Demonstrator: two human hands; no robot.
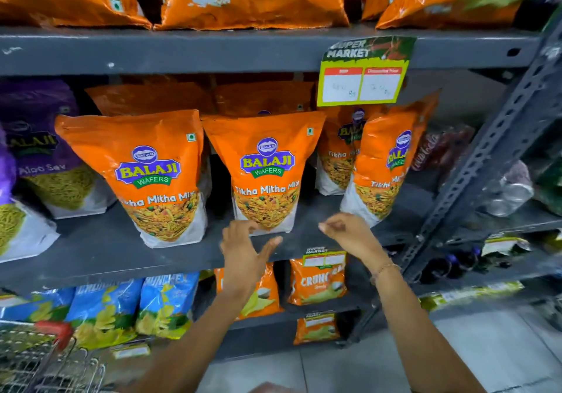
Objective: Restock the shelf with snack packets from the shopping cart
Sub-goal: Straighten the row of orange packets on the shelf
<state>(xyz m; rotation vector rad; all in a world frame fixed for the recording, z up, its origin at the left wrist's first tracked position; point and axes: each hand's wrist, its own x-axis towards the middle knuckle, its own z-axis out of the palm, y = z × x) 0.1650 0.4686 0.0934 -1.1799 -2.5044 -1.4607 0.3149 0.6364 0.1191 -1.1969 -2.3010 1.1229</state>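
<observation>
Just above both empty hands (pixel 243 249) stands the middle packet (pixel 264 170).

Supermarket aisle, seen close up. Grey slotted-steel shelf (pixel 188 50) across the frame, stocked in rows with orange "Balaji Wafers Tikha Mitha Mix" snack packets (pixel 264 173) at centre and purple "Aloo Sev" packets (pixel 45 149) at left. Yellow price tag (pixel 363 72) printed "Super Market" clipped to the shelf edge at upper right. Blue chip bags (pixel 165 304) on the lower tier. Wire shopping cart (pixel 39 359) in the lower left corner. Pale tiled floor (pixel 492 353) at lower right.
</observation>
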